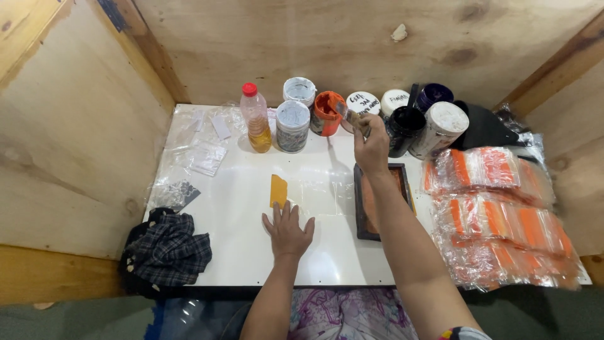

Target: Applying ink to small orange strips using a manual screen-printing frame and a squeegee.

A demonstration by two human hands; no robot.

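Observation:
My left hand lies flat and open on the white table, fingers spread, just below a small yellow-orange card. My right hand is raised over the back of the table, fingers closed on a thin stick or spatula whose tip reaches toward an open orange paint jar. Under my right forearm sits a dark-framed printing screen smeared with orange ink.
Several paint jars and a plastic bottle with a red cap line the back edge. Stacks of clear bags with orange items fill the right side. A checked dark cloth lies front left, clear plastic bags back left. Plywood walls surround.

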